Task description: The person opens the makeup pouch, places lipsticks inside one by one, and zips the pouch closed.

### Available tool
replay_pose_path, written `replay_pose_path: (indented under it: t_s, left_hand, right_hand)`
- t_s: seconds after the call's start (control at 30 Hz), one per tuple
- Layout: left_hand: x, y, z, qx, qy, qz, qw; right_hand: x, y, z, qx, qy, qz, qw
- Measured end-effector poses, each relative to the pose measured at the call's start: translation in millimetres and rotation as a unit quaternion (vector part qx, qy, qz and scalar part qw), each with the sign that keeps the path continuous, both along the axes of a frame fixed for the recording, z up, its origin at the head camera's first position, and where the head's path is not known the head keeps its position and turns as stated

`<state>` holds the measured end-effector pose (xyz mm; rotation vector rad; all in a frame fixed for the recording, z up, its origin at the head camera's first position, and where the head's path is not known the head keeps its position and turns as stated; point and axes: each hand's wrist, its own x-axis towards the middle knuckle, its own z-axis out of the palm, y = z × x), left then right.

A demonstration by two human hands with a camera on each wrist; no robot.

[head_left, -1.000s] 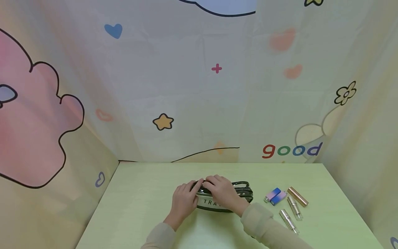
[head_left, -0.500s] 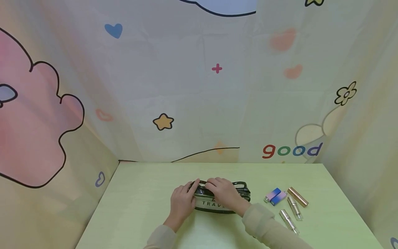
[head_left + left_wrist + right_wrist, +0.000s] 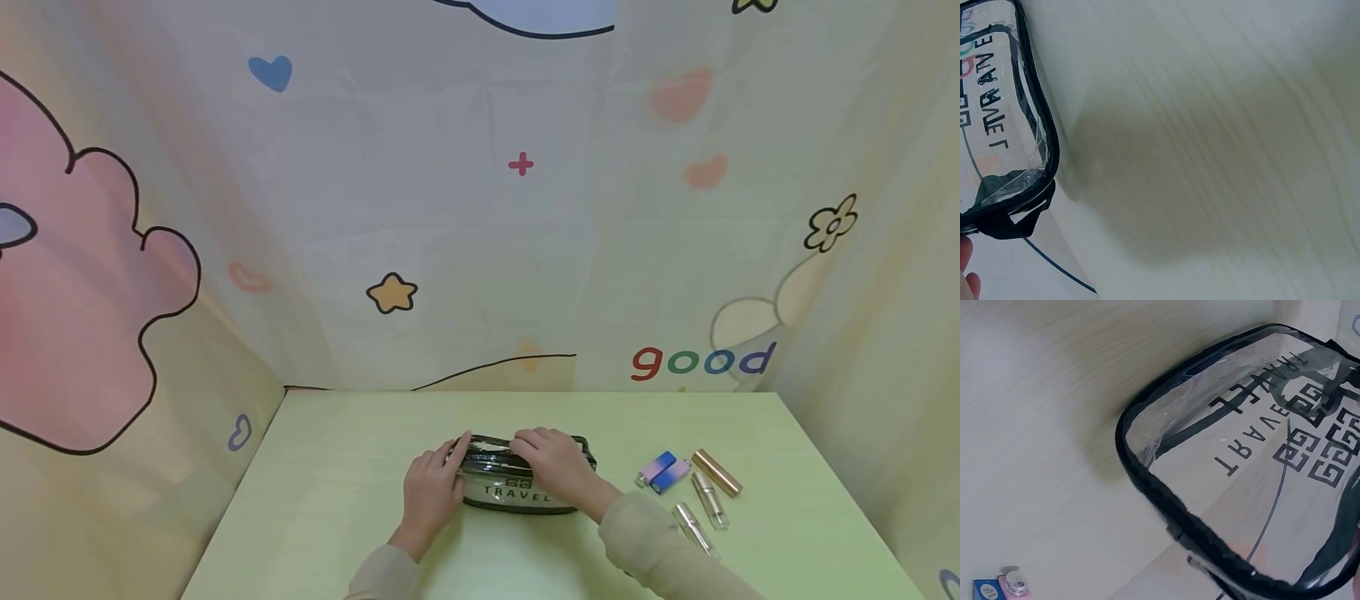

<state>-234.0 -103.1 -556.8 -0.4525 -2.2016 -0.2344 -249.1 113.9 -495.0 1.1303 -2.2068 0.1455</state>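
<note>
A clear toiletry bag (image 3: pixel 513 492) with black trim and "TRAVEL" lettering stands on the table in the head view. My left hand (image 3: pixel 431 493) grips its left end, with the index finger along the top edge. My right hand (image 3: pixel 558 467) holds the top edge right of the middle, its fingers bent over the bag; what the fingertips pinch is hidden. The left wrist view shows one end of the bag (image 3: pixel 997 112) and a sliver of the left fingers (image 3: pixel 965 253). Through the see-through wall of the bag (image 3: pixel 1241 506) in the right wrist view, I see no contents.
Right of the bag lie two small pink-and-blue items (image 3: pixel 663 472), a rose-gold tube (image 3: pixel 717 473) and two clear-ended tubes, one nearer the back (image 3: pixel 708 500) and one nearer the sleeve (image 3: pixel 695 529). A printed curtain (image 3: pixel 480 208) hangs behind the pale table (image 3: pixel 322 467).
The bag and my left hand have shifted slightly left. My right hand has slid right along the bag's top, uncovering more of the lettering. The tubes have stayed where they lay.
</note>
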Motion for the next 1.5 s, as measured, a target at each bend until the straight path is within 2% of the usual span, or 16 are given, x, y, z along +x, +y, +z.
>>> replay_pose_path:
  t_s: [0.13,0.2,0.47,0.63,1.13,1.5]
  left_hand:
    - [-1.2,-0.5,-2.3,0.009,0.033,-0.005,0.9994]
    - [-0.5,-0.4,-2.1,0.012,0.038,-0.007,0.9992]
    - [3.3,-0.4,-0.9,0.010,-0.009,0.007,0.9999]
    - [5.6,0.2,1.9,0.008,-0.025,0.012,0.9996]
    - [5.9,0.1,-1.0,0.019,-0.021,0.010,0.9995]
    - [6.7,-3.2,-3.3,0.024,-0.041,0.016,0.9987]
  right_hand:
    - [-0.3,4.3,-1.3,-0.007,0.000,-0.002,1.0000]
    - [-0.4,6.7,-1.8,-0.010,0.004,-0.002,0.9999]
    - [-2.3,16.3,-5.8,-0.019,0.021,-0.007,0.9996]
    - [-2.1,21.3,-6.5,-0.018,0.019,-0.017,0.9995]
    - [-0.6,35.1,-3.6,-0.024,0.016,-0.020,0.9994]
    - [-0.9,49.5,-6.4,-0.046,-0.003,-0.043,0.9980]
